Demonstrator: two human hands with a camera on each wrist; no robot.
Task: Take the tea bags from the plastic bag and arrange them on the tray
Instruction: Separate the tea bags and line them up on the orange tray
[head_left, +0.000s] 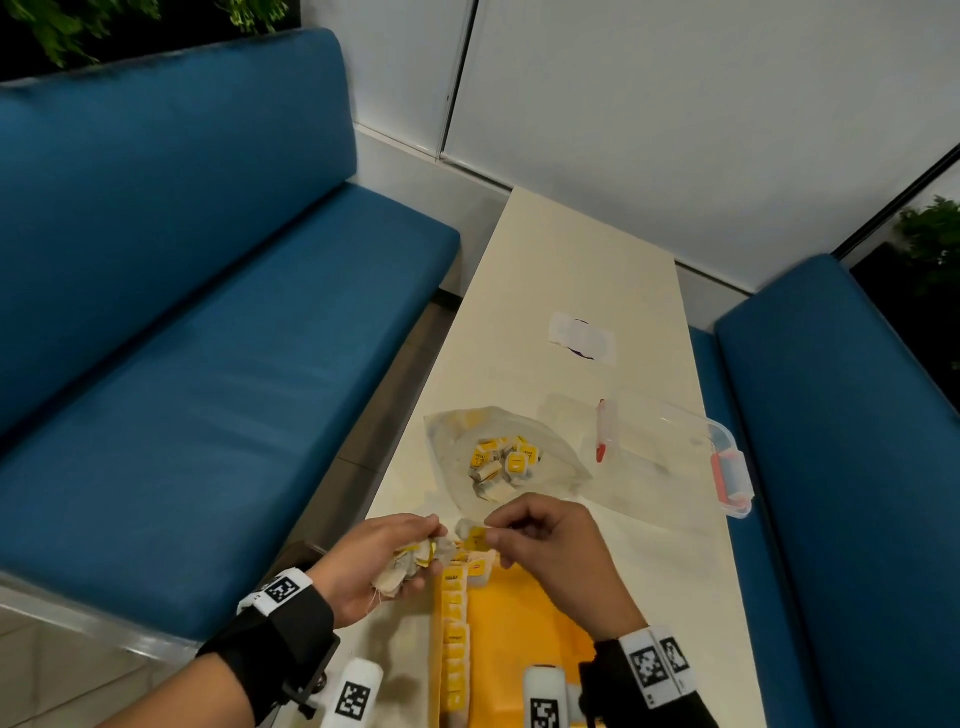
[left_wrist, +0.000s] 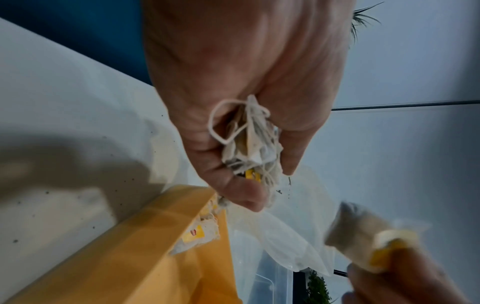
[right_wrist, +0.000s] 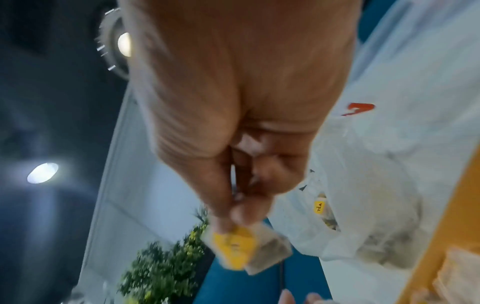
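Left hand (head_left: 382, 558) clutches tea bags (left_wrist: 250, 144); right hand (head_left: 553, 545) pinches one, seemingly over the tray (head_left: 530, 623) edge.

a clear box (head_left: 691, 441) with a red latch lies on the cream table (head_left: 571, 270), beyond and right of the hands. a pen (head_left: 601, 431) with a red tip lies at the box's left part, though whether in it or on it is unclear. farther out from the hands a white paper (head_left: 582, 338) with a purple mark lies flat on the table. blue benches (head_left: 208, 312) run along both sides. green plants (head_left: 930, 239) stand at the far corners, and round ceiling lights (right_wrist: 43, 172) show in the right wrist view.
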